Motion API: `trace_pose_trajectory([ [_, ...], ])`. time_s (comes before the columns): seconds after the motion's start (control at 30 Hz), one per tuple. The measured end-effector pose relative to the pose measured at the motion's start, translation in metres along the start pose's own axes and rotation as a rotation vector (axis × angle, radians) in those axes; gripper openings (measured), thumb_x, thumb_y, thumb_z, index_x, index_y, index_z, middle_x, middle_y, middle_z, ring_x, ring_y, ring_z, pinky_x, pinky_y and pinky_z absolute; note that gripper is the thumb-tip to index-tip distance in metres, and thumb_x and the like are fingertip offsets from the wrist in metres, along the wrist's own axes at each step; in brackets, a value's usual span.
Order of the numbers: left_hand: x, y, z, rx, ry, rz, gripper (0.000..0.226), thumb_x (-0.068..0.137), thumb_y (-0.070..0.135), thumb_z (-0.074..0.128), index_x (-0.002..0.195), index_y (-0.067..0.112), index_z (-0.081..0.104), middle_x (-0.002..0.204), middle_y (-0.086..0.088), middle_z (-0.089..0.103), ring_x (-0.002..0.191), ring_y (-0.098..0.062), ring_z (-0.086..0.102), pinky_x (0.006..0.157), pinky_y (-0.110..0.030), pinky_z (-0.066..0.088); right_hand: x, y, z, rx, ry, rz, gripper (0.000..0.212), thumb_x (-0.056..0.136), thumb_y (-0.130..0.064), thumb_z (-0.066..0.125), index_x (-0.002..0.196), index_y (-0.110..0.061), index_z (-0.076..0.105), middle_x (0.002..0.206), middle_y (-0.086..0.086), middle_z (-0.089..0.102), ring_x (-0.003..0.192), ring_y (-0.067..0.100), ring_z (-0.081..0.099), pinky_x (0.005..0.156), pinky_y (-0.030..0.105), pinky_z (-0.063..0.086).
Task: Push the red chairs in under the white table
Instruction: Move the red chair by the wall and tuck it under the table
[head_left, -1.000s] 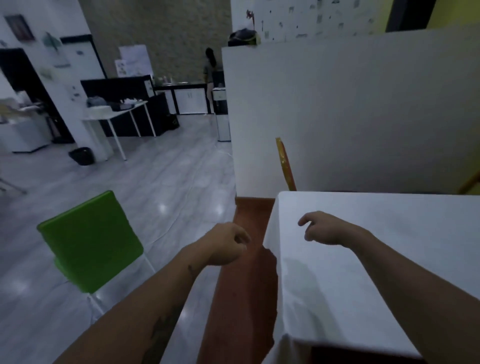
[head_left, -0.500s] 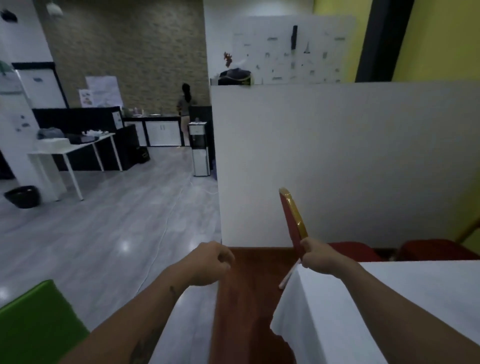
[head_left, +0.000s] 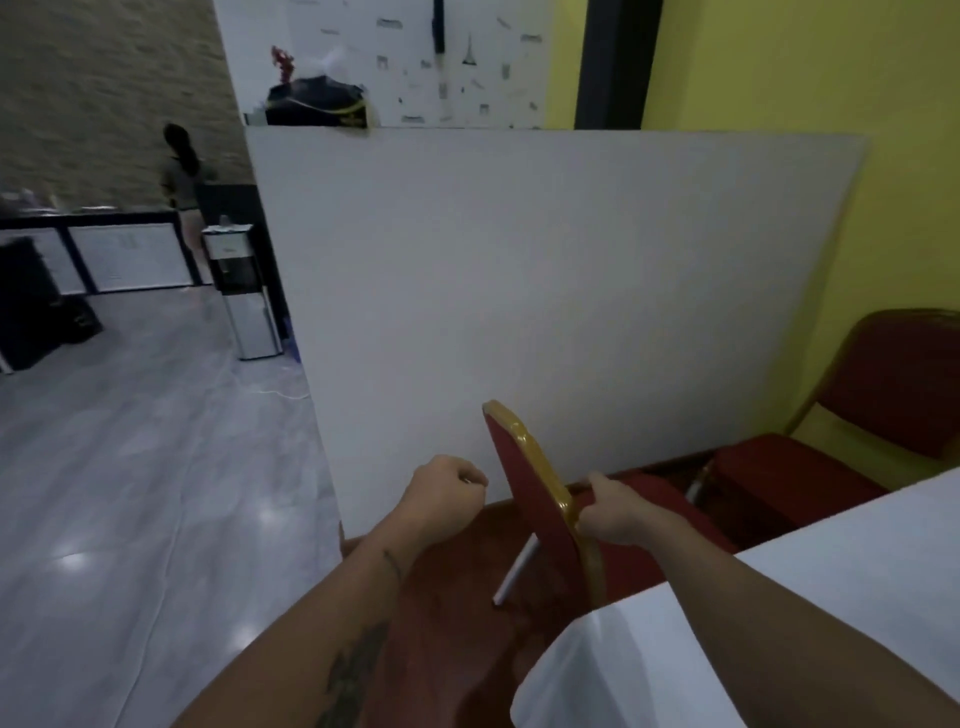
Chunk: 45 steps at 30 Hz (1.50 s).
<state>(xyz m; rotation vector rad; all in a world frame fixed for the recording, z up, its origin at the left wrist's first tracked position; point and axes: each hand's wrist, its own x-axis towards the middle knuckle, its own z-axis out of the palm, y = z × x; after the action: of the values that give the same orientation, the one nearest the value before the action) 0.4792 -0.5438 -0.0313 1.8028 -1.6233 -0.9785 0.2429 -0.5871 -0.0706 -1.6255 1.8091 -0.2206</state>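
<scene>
The gold-framed back of a red padded chair (head_left: 530, 483) is being gripped by the right hand (head_left: 613, 512), fingers wrapped around its edge. The left hand (head_left: 441, 496) is being held beside it, fingers curled into an empty fist.

Dim, soft and slightly blurred; ceiling lights glare off the floor (head_left: 130, 493); wide-angle bending at the edges.
</scene>
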Motion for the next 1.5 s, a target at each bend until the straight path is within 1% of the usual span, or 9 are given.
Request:
trace_pose_trajectory([
  [0.1, 0.055, 0.007, 0.006, -0.070, -0.018, -0.004, 0.018, 0.085, 0.016, 0.057, 0.091, 0.025, 0.071, 0.102, -0.007, 0.073, 0.094, -0.023, 0.069, 0.087, -0.036, 0.058, 0.035, -0.011, -0.003, -0.007, -0.067, 0.020, 0.072, 0.083, -0.028, 0.074, 0.148, -0.013, 0.046, 0.145, 0.012, 0.053, 0.123, 0.026, 0.054, 0.094, 0.031, 0.046],
  [0.27, 0.131, 0.020, 0.026, -0.177, -0.064, -0.083, 0.012, 0.086, 0.022, 0.060, 0.074, 0.022, 0.061, 0.088, -0.006, 0.068, 0.091, -0.028, 0.067, 0.080, -0.039, 0.059, 0.065, -0.018, 0.004, -0.113, -0.098, 0.071, 0.056, 0.076, -0.041, 0.075, 0.128, -0.024, 0.060, 0.124, 0.004, 0.064, 0.110, 0.023, 0.062, 0.090, 0.032, 0.052],
  [0.33, 0.166, 0.024, 0.040, -0.246, -0.103, -0.146, 0.014, 0.081, 0.028, 0.060, 0.089, 0.016, 0.063, 0.096, -0.012, 0.068, 0.092, -0.031, 0.066, 0.072, -0.042, 0.062, 0.076, -0.020, 0.005, -0.167, -0.098, 0.119, 0.057, 0.075, -0.040, 0.076, 0.127, -0.022, 0.060, 0.126, 0.006, 0.065, 0.113, 0.026, 0.064, 0.090, 0.033, 0.053],
  [0.47, 0.206, 0.031, 0.062, -0.417, -0.162, -0.289, 0.063, 0.075, 0.027, 0.064, 0.131, 0.009, 0.040, 0.121, -0.016, 0.061, 0.098, -0.033, 0.063, 0.069, -0.042, 0.058, 0.094, -0.028, 0.006, -0.187, -0.118, 0.241, 0.069, 0.073, -0.038, 0.080, 0.135, -0.018, 0.057, 0.132, 0.008, 0.063, 0.115, 0.028, 0.062, 0.096, 0.039, 0.053],
  [0.63, 0.253, 0.020, 0.071, -0.470, -0.206, -0.454, 0.088, 0.058, 0.024, 0.066, 0.139, 0.008, 0.035, 0.123, -0.020, 0.056, 0.102, -0.041, 0.061, 0.085, -0.055, 0.055, 0.102, -0.046, 0.030, -0.211, 0.016, 0.376, 0.056, 0.075, -0.039, 0.071, 0.128, -0.022, 0.061, 0.129, 0.008, 0.063, 0.115, 0.032, 0.063, 0.094, 0.040, 0.053],
  [0.77, 0.271, 0.011, 0.077, -0.565, -0.266, -0.527, 0.076, 0.064, 0.013, 0.064, 0.135, 0.013, 0.034, 0.107, -0.020, 0.059, 0.084, -0.036, 0.064, 0.075, -0.058, 0.058, 0.097, -0.061, 0.034, -0.235, 0.025, 0.449, 0.037, 0.083, -0.025, 0.063, 0.118, -0.014, 0.066, 0.122, 0.013, 0.065, 0.110, 0.034, 0.065, 0.081, 0.038, 0.050],
  [1.0, 0.273, 0.014, 0.070, -0.554, -0.162, -0.539, 0.067, 0.084, 0.015, 0.066, 0.140, 0.002, 0.031, 0.122, -0.019, 0.058, 0.088, -0.030, 0.054, 0.076, -0.038, 0.049, 0.100, -0.070, 0.039, -0.260, 0.019, 0.492, 0.032, 0.082, -0.025, 0.063, 0.113, -0.014, 0.067, 0.114, 0.011, 0.068, 0.103, 0.033, 0.067, 0.075, 0.035, 0.048],
  [1.2, 0.283, 0.019, 0.071, -0.398, -0.139, -0.468, 0.067, 0.084, 0.021, 0.067, 0.138, -0.002, 0.035, 0.126, -0.022, 0.058, 0.095, -0.033, 0.060, 0.071, -0.037, 0.043, 0.107, -0.070, 0.033, -0.250, 0.052, 0.467, 0.025, 0.083, -0.023, 0.060, 0.106, -0.016, 0.066, 0.104, 0.008, 0.066, 0.096, 0.031, 0.066, 0.075, 0.036, 0.047],
  [1.5, 0.324, 0.045, 0.092, -0.358, -0.208, -0.420, 0.067, 0.079, 0.026, 0.068, 0.134, 0.000, 0.039, 0.126, -0.021, 0.059, 0.103, -0.037, 0.063, 0.082, -0.043, 0.053, 0.136, -0.072, 0.019, -0.199, 0.155, 0.583, 0.008, 0.085, -0.020, 0.061, 0.093, -0.018, 0.061, 0.101, 0.008, 0.065, 0.091, 0.029, 0.064, 0.075, 0.034, 0.045],
])
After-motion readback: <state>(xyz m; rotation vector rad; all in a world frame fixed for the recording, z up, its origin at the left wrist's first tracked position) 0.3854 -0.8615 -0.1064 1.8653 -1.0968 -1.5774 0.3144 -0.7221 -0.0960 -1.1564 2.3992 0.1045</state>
